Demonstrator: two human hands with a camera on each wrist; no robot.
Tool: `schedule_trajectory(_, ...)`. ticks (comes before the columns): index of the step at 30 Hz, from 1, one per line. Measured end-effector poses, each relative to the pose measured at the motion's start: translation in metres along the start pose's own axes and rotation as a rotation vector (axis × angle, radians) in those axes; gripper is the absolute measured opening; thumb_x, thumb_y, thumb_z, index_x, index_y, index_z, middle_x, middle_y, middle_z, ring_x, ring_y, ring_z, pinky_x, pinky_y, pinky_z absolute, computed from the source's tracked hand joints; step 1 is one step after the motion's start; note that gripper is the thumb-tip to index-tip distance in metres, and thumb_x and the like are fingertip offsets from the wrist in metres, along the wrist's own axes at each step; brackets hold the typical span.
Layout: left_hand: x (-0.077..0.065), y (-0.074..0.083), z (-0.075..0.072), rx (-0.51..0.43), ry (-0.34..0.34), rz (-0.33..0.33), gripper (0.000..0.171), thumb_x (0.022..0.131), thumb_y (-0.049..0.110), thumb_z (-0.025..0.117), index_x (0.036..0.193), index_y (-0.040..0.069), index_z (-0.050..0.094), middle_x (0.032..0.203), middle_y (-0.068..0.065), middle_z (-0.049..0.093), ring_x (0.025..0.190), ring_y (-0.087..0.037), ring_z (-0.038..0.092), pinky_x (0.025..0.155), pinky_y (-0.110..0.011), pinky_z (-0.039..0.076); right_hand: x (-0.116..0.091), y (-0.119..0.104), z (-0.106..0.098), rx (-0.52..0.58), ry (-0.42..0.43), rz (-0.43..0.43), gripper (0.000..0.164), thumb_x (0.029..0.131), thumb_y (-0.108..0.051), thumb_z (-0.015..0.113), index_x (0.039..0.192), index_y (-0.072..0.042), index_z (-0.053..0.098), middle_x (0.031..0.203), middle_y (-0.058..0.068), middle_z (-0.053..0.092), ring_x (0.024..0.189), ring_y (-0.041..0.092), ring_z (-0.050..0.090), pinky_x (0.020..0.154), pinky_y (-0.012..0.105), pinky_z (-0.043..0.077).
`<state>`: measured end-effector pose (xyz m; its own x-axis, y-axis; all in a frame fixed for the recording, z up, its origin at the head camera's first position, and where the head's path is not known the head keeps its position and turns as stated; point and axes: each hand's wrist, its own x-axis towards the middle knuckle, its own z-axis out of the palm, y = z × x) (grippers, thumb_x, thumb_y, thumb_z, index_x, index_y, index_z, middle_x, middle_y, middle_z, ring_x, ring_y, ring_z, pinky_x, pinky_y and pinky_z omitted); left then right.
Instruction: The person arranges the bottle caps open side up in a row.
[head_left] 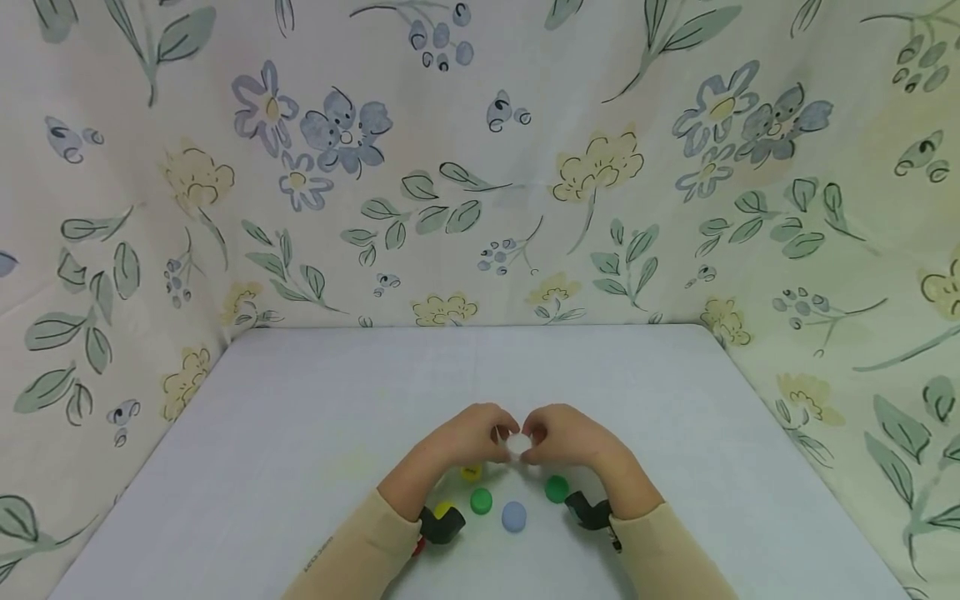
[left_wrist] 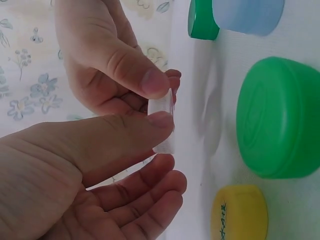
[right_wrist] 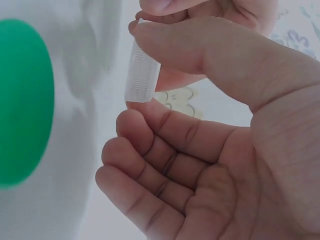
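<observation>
A small white bottle cap (head_left: 518,444) with a ridged side is held just above the table between both hands. My left hand (head_left: 474,433) pinches the cap (left_wrist: 164,146) from the left, its thumb across the side in the left wrist view. From the right, my right hand (head_left: 567,435) pinches the same cap (right_wrist: 142,75) between thumb and index finger. The other fingers (right_wrist: 135,165) of the right hand are loosely bent below. Below the hands lie a green cap (head_left: 482,501), another green cap (head_left: 557,489) and a light blue cap (head_left: 513,517).
A yellow cap (head_left: 471,472) with dark lettering lies beside the left hand. Another yellow cap (head_left: 443,507) and a red item (head_left: 418,547) are partly hidden by the left wrist. The white table (head_left: 300,433) meets a floral curtain (head_left: 480,167) at the back and sides.
</observation>
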<state>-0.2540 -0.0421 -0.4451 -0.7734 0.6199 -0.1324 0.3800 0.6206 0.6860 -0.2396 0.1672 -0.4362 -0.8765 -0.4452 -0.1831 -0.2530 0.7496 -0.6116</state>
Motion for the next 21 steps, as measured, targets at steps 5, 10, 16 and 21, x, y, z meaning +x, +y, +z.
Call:
schedule_trajectory(5,0.001,0.002,0.0,0.017,0.029,0.005,0.034,0.089,0.006,0.079,0.122,0.006,0.071,0.101,0.002,0.063,0.096,-0.021,0.061,0.082,-0.029,0.051,0.0,0.002,-0.004,0.064,-0.002,-0.022,0.025,0.085,-0.019,0.083,0.102,-0.006,0.07,0.08,0.0,0.061,0.077,0.018,0.056,0.07,0.036,0.048)
schedule_trajectory(10,0.0,0.004,-0.001,0.041,0.08,0.024,0.033,0.091,0.006,0.077,0.123,0.004,0.071,0.102,0.0,0.063,0.095,-0.022,0.061,0.082,-0.029,0.051,0.001,0.004,-0.007,0.076,0.004,-0.039,0.026,0.09,-0.018,0.079,0.109,-0.003,0.071,0.081,-0.001,0.061,0.078,0.017,0.056,0.071,0.035,0.048)
schedule_trajectory(16,0.002,0.004,0.0,0.03,0.171,0.037,0.027,0.095,0.009,0.074,0.122,0.006,0.072,0.102,0.0,0.064,0.088,-0.015,0.058,0.075,-0.026,0.051,0.002,0.009,-0.01,0.078,0.03,-0.011,0.034,0.095,-0.021,0.074,0.122,-0.001,0.07,0.096,-0.001,0.067,0.089,0.017,0.059,0.082,0.039,0.053)
schedule_trajectory(21,0.004,0.004,0.002,-0.034,0.276,0.011,0.025,0.097,0.011,0.072,0.122,0.008,0.073,0.103,0.003,0.065,0.087,-0.013,0.057,0.072,-0.026,0.051,0.005,0.015,-0.01,0.12,0.059,-0.005,0.038,0.1,-0.028,0.067,0.128,-0.003,0.068,0.107,0.001,0.071,0.097,0.017,0.063,0.092,0.047,0.053)
